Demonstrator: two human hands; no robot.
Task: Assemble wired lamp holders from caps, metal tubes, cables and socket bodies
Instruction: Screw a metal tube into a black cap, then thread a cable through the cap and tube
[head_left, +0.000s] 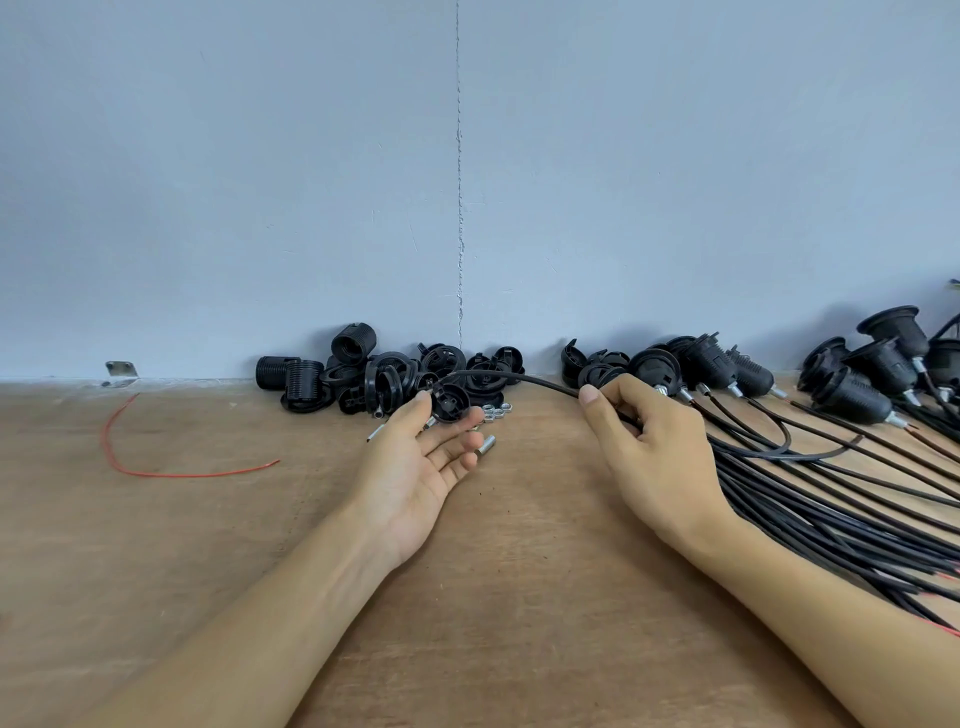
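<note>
Pale blue-grey wall (260, 156) with a rough vertical seam (459, 208) running down to a wooden table (208, 519). All places below are taken from that seam.

- Left hand (415, 462): just left of the seam's foot and nearer the camera, palm up. Thumb and forefinger pinch a black cap (451, 402), held off the table; other fingers lie straight and relaxed.
- Right hand (644, 447): right of the seam, back of hand up. Thumb and curled fingers clamp a black cable (519, 378). The cable arcs leftwards under the seam and its free end meets the cap. Cannot tell whether the tip is threaded through.
- Heap of black socket parts (363, 374): left of the seam, against the wall, threaded bodies and rings jumbled.
- Smaller cluster of caps (592, 364): just right of the seam, also at the wall.
- Nuts (496, 411): small silver group a little right of the seam's foot, beside the left fingertips.
- Metal tube (487, 445): lying near the nuts, towards the camera. A second tube (375, 432) lies left of the seam, by the left thumb.
- Finished lamp holders (852, 395): far right of the seam, in a row, with their cables fanned into a bundle (831, 519) that runs under the right forearm.
- Red wire (156, 467): well left of the seam, a loose curve on the table.
- Metal bracket (122, 370): far left, where wall meets table.
</note>
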